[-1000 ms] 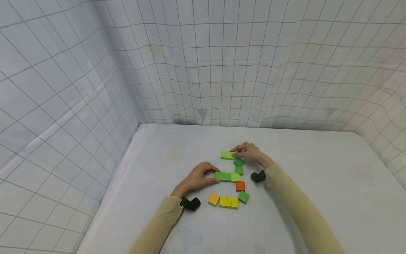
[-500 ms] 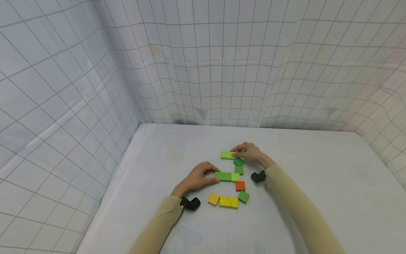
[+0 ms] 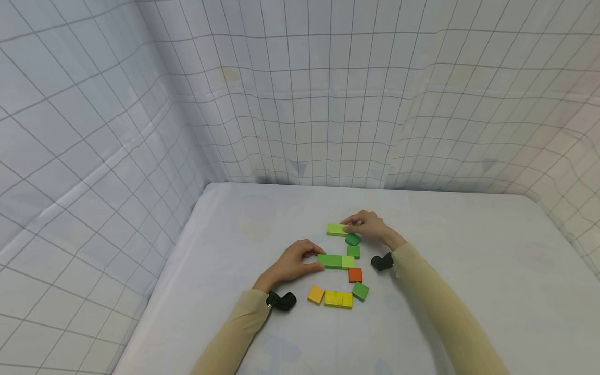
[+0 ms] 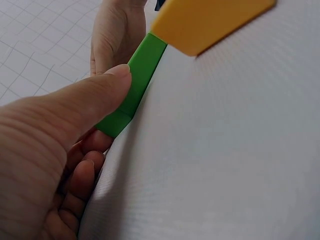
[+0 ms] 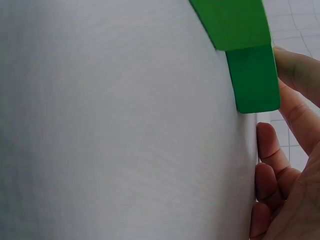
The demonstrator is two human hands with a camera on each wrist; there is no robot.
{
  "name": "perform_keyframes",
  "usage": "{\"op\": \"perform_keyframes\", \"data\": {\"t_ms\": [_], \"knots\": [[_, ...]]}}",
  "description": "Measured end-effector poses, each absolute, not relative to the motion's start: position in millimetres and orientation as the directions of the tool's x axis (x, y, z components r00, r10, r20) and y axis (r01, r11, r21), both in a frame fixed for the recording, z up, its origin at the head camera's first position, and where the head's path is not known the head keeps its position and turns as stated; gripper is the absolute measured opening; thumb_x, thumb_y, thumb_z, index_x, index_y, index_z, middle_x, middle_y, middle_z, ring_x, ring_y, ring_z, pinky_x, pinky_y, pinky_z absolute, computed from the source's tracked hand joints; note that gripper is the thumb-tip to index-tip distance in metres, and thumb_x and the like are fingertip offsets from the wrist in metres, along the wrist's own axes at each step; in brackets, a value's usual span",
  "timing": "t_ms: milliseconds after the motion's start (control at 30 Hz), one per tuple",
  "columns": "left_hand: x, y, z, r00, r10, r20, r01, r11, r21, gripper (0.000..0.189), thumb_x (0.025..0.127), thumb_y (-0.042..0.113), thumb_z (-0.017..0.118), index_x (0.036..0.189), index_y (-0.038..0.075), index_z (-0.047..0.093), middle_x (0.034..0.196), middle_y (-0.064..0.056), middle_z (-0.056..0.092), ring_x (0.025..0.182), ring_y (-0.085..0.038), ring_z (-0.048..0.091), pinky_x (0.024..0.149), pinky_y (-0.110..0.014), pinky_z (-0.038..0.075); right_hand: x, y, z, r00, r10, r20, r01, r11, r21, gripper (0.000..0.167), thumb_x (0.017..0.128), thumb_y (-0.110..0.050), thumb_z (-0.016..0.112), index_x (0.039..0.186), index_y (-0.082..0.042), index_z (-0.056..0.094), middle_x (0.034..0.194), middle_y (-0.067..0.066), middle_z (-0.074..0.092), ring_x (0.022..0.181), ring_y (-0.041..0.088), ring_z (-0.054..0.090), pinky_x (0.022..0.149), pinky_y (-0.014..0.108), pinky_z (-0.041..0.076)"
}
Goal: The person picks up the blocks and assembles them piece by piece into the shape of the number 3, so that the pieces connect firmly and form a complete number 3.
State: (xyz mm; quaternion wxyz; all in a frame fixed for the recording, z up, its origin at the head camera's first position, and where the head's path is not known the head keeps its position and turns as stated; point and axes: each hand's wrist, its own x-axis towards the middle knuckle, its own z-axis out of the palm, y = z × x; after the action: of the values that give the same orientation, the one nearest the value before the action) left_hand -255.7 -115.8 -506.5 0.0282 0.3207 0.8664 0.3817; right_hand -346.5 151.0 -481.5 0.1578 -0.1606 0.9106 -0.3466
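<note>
In the head view my left hand (image 3: 292,260) pinches the left end of a long green block (image 3: 329,261), whose right end meets a small light green block (image 3: 348,262). The left wrist view has the thumb laid along the green block (image 4: 142,75). Farther back on the table, my right hand (image 3: 367,225) pinches the right end of a long lime-green block (image 3: 335,229). Just in front of that hand lies a dark green block (image 3: 352,239), which hides much of the grip in the right wrist view.
A green block (image 3: 353,252), a red block (image 3: 355,275) and another green block (image 3: 360,291) run down the right side. A yellow block (image 3: 338,299) and an orange block (image 3: 316,295) lie nearest the person. White cloth covers the table (image 3: 262,224); a gridded curtain (image 3: 300,104) hangs behind.
</note>
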Motion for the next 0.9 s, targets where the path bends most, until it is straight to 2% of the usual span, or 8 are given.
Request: {"op": "perform_keyframes", "data": {"t_ms": [267, 433, 667, 900], "knots": [[-257, -117, -507, -0.794, 0.574, 0.202, 0.539, 0.509, 0.672, 0.031, 0.084, 0.031, 0.075, 0.111, 0.016, 0.067, 0.102, 0.009, 0.058, 0.091, -0.008, 0.05, 0.082, -0.027, 0.042, -342, 151, -480, -0.903, -0.384, -0.191, -0.153, 0.705, -0.692, 0.047, 0.089, -0.05, 0.062, 0.125, -0.021, 0.064, 0.127, 0.009, 0.051, 0.115, 0.031, 0.038, 0.095, 0.057, 0.023], [-257, -117, -507, -0.795, 0.571, 0.202, 0.538, 0.512, 0.67, 0.032, 0.084, 0.031, 0.074, 0.111, 0.016, 0.067, 0.102, 0.009, 0.058, 0.091, -0.007, 0.05, 0.082, -0.027, 0.042, -338, 154, -479, -0.901, -0.394, -0.184, -0.167, 0.704, -0.69, 0.049, 0.09, -0.046, 0.061, 0.128, -0.014, 0.06, 0.128, 0.015, 0.049, 0.114, 0.031, 0.043, 0.096, 0.053, 0.03], [-255, -116, -507, -0.79, 0.578, 0.206, 0.544, 0.505, 0.67, 0.031, 0.084, 0.032, 0.074, 0.111, 0.016, 0.067, 0.103, 0.008, 0.058, 0.092, -0.008, 0.05, 0.083, -0.027, 0.042, -321, 169, -468, -0.893, -0.407, -0.192, -0.159, 0.685, -0.711, 0.041, 0.094, -0.035, 0.06, 0.121, -0.004, 0.063, 0.118, 0.014, 0.057, 0.105, 0.028, 0.05, 0.091, 0.046, 0.04], [-255, -115, -508, -0.791, 0.577, 0.203, 0.543, 0.509, 0.668, 0.031, 0.084, 0.029, 0.074, 0.111, 0.015, 0.067, 0.102, 0.009, 0.058, 0.092, -0.008, 0.05, 0.083, -0.027, 0.042, -310, 205, -458, -0.907, -0.342, -0.246, -0.106, 0.75, -0.653, 0.039, 0.093, -0.039, 0.059, 0.112, -0.005, 0.066, 0.109, 0.01, 0.061, 0.096, 0.025, 0.053, 0.084, 0.044, 0.043]]}}
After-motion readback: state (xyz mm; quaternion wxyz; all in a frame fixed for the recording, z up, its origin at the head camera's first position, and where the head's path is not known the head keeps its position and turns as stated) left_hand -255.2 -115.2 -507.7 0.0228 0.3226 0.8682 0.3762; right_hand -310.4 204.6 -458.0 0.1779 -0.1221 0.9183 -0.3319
